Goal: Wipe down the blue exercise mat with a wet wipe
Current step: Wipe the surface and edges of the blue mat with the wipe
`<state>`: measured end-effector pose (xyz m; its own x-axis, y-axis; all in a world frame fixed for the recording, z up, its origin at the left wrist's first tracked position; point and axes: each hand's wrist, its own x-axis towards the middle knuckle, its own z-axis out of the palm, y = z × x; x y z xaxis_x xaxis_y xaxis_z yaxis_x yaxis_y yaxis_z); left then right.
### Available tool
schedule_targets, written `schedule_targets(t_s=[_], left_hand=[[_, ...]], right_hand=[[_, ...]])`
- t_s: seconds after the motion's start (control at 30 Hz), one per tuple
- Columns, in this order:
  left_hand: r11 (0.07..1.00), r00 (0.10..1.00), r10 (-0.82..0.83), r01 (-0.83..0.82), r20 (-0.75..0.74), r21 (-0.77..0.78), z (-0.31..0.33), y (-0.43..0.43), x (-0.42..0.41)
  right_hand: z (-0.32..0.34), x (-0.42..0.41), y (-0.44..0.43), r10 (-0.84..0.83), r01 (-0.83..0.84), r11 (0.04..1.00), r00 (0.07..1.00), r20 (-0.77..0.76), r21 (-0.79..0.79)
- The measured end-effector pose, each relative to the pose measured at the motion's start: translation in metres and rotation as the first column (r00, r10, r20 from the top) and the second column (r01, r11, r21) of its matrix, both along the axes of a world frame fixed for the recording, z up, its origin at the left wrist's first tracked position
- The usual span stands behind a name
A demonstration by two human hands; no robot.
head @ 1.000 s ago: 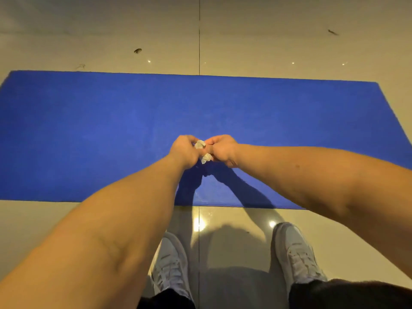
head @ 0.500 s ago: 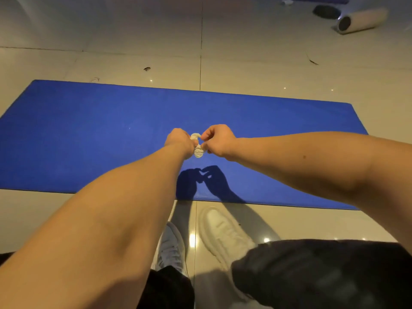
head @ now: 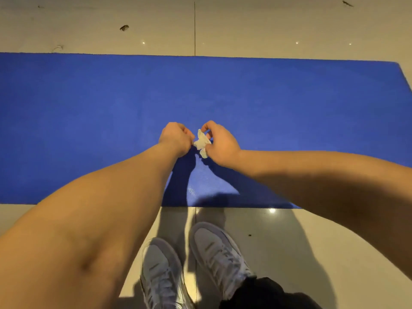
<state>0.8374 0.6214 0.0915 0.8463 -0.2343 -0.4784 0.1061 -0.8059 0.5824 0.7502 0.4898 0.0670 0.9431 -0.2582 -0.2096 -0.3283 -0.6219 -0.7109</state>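
The blue exercise mat (head: pixel 89 121) lies flat across the tiled floor, spanning almost the whole width of the view. Both arms reach out over its near half. Between the hands is a small crumpled white wet wipe (head: pixel 202 142), held in the air above the mat. My left hand (head: pixel 176 138) pinches its left edge with curled fingers. My right hand (head: pixel 219 141) pinches its right side and top between thumb and fingers. The hands' shadows fall on the mat just below them.
Pale glossy floor tiles (head: pixel 289 23) surround the mat. Small dark bits of debris (head: pixel 124 28) lie on the tiles beyond the far edge. My two grey-white sneakers (head: pixel 218 257) stand on the floor just short of the mat's near edge.
The view has tilted back down and my feet have shifted, both sneakers now side by side. The hands have drawn slightly apart, and more of the wipe shows between them.
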Motion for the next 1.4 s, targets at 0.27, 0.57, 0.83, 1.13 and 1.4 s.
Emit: schedule_targets(t_s=[0.27,0.57,0.83,1.13,1.4], left_hand=[[0.895,0.967,-0.252,0.22,0.033,0.388,-0.043,-0.006,0.04],[0.747,0.944,-0.313,0.313,-0.104,0.587,-0.069,-0.003,0.072],[0.744,0.935,-0.34,0.333,-0.101,0.58,-0.074,0.003,0.076],[0.745,0.94,-0.327,0.319,-0.096,0.586,-0.078,0.0,0.077],[0.728,0.938,-0.332,0.32,-0.096,0.607,-0.082,0.003,0.079]], right_hand=[[-0.045,0.006,-0.065,-0.354,0.353,0.935,0.934,-0.05,-0.031],[-0.055,0.037,-0.099,-0.374,0.359,0.892,0.927,-0.004,-0.274],[-0.079,0.062,-0.103,-0.173,0.119,0.859,0.983,-0.064,-0.499],[-0.094,0.083,-0.04,-0.391,0.403,0.902,0.915,0.1,-0.153],[-0.095,0.096,0.001,0.312,-0.192,0.829,0.938,0.151,-0.525]])
